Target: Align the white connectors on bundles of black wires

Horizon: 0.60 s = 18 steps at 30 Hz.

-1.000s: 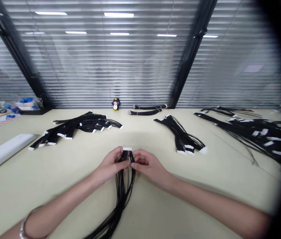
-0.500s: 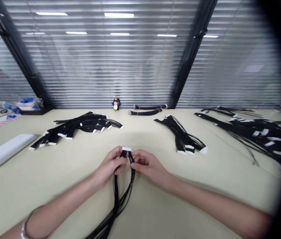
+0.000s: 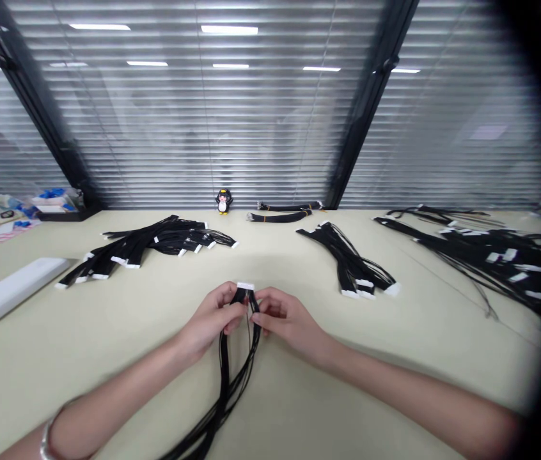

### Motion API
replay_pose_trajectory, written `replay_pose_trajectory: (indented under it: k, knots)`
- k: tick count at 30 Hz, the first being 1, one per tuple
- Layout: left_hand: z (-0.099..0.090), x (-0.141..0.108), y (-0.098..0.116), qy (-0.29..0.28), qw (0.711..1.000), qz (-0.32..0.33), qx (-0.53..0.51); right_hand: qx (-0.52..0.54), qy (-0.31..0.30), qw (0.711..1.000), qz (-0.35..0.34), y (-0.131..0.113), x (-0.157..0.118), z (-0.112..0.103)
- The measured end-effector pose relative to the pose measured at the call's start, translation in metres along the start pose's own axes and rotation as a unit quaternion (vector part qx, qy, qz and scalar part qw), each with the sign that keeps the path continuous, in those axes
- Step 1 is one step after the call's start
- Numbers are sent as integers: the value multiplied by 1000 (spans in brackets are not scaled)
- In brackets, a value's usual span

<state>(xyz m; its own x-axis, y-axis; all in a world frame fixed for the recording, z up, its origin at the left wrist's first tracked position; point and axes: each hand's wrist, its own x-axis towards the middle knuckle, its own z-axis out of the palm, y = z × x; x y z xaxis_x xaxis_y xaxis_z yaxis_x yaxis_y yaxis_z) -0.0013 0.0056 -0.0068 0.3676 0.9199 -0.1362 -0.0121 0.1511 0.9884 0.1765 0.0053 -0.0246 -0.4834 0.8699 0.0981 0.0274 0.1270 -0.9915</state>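
A black wire harness [image 3: 224,377] with a white connector [image 3: 245,286] at its upper end is held up over the table, and its wires run down past the lower edge of the view. My left hand [image 3: 217,316] pinches the left bundle of wires just below the connector. On the other side, my right hand [image 3: 286,321] grips the right bundle between thumb and fingers. A single thin wire hangs between the two bundles. The tips of several fingers are hidden behind the wires.
Harness piles lie on the table [image 3: 328,409]: one at left [image 3: 146,243], one right of centre [image 3: 347,259], a larger one at far right [image 3: 501,255]. Tied wire bundles [image 3: 280,217] and a penguin figurine [image 3: 223,202] stand by the blinds. A white device [image 3: 16,291] lies left.
A thin wire now shows apart between the two bundles below the connector. The connector has shifted very slightly to the right; both hands stay nearly in place.
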Motion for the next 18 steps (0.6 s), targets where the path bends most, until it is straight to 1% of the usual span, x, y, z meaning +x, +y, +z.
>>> replay_pose_trajectory:
  k: [5,9,11,14,18]
  knots:
    - [0,-1,-1,-5,1000,-2,8,3,-2,1000,1,0,0,1]
    - [1,-1,1,6,1000,-8,12,-3,0,1000,2,0,1,1]
    - [1,0,2,8,1000,-20,-6,-5,-2,1000,2,0,1,1]
    - [-1,1,4,-3,997,-35,-63,-6,3,1000,-2,0,1,1]
    - [-2,0,5,-8,994,-19,-103,-3,7,1000,-9,-1,1,-1]
